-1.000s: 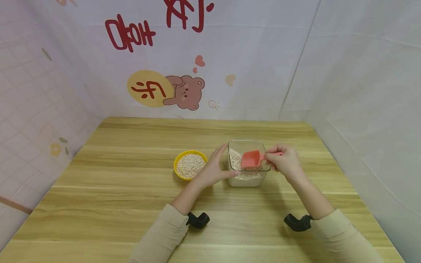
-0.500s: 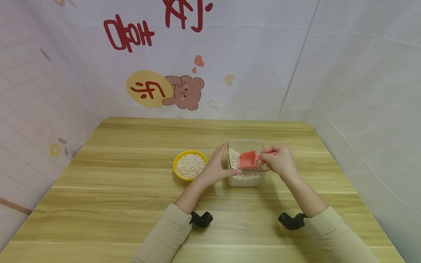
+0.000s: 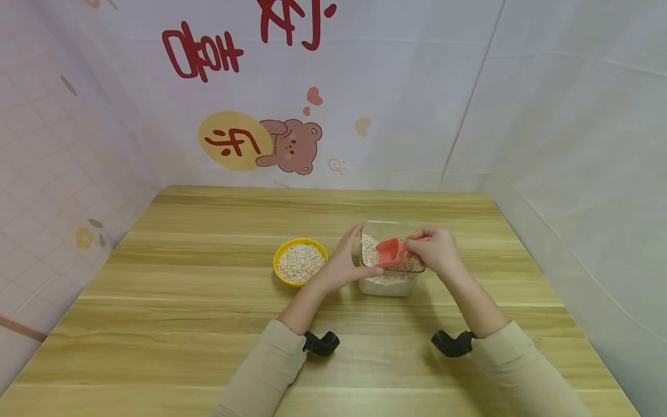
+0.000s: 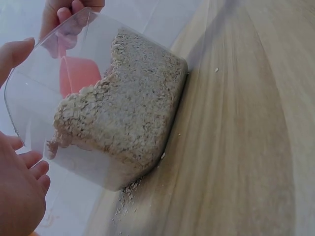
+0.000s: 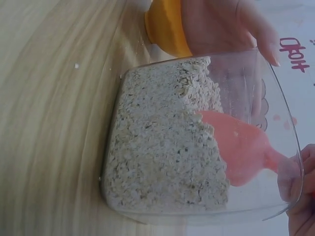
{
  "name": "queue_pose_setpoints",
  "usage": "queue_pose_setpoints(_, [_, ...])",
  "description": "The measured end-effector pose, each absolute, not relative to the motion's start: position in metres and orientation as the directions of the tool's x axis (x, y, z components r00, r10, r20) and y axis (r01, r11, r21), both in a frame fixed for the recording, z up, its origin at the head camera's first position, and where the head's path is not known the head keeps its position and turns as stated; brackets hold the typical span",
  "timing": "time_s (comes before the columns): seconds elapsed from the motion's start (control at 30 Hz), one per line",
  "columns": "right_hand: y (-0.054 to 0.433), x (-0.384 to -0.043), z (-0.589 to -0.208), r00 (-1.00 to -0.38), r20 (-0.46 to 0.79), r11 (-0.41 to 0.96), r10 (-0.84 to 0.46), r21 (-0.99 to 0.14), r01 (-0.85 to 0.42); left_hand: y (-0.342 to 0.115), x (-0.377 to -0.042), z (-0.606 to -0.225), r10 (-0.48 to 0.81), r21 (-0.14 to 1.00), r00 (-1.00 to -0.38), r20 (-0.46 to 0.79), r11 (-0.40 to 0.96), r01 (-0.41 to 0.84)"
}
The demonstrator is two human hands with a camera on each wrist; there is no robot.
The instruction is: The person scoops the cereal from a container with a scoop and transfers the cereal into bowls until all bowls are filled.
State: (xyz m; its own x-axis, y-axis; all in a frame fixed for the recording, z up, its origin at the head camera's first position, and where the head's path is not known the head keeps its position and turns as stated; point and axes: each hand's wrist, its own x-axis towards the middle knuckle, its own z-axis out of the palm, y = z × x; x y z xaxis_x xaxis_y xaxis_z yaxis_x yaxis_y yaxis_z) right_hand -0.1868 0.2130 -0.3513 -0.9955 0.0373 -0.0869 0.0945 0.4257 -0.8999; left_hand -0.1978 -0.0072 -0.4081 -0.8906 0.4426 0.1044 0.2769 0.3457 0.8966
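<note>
A clear square container [image 3: 388, 288], part filled with rolled oats [image 5: 157, 142], stands on the table. My left hand [image 3: 339, 271] steadies it from the left, thumb on the front rim and fingers spread along the side. In my right hand [image 3: 436, 250] is the handle of a pink scoop [image 3: 387, 253], pinched between thumb and fingers over the right rim. The scoop's front edge meets the slope of oats in both wrist views, where its bowl [image 4: 78, 74] shows through the wall. Left of my left hand sits a yellow bowl [image 3: 278, 273] full of oats.
The wooden table [image 3: 198, 324] runs back to a white printed cloth [image 3: 406, 104], with more cloth at both sides. A few stray flakes lie on the tabletop around the container. Black curved mounts [image 3: 321, 344] sit at both wrists.
My right hand and the scoop have shifted a little left, further over the container. The left hand keeps its place at the container's side, and the yellow bowl has not moved.
</note>
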Motion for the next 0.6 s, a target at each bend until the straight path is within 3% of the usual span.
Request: queue_pose_setpoints(0.6, [0.193,-0.192,-0.350,-0.985,-0.147,0.287,0.089,-0.943,0.167,0.001,-0.194,-0.413,0.366,0.912,-0.922,0.123,0.326,0.251])
